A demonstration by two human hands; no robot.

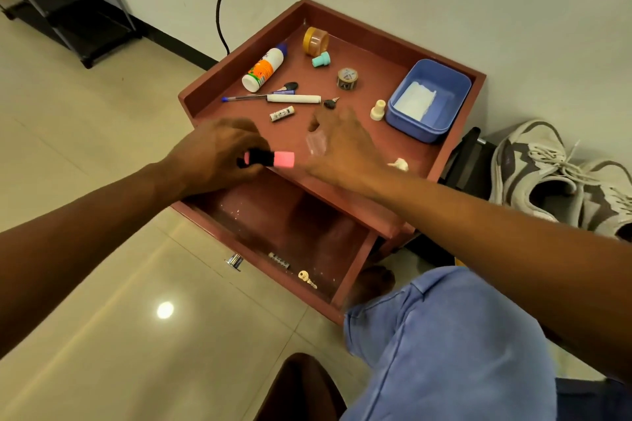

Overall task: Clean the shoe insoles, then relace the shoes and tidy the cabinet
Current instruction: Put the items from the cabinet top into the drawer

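Two shoes (561, 174) sit on the floor beside the cabinet (455, 154), and both look laced, so I think the shoe part is done. I cannot see the insoles, so I cannot tell if they are clean. What is left is tidying the cabinet, and lots of small things are spread on its top: a white bottle (263, 70), a white marker (294, 99), a pen (244, 98), a roll of tape (347, 79), a round amber tub (315, 41), a blue tub (455, 106) and some little caps. My left hand (219, 154) grips a pink and black marker (270, 158) just over the front edge of the top. My right hand (345, 150) is blurry, with fingers spread near a small clear thing (315, 143); I cannot tell if it is holding it. My hands are close together but not touching. The drawer (290, 232) is pulled open below, with only a key (306, 278) and a small tube (279, 260) inside, so most of the tidying seems not done yet.
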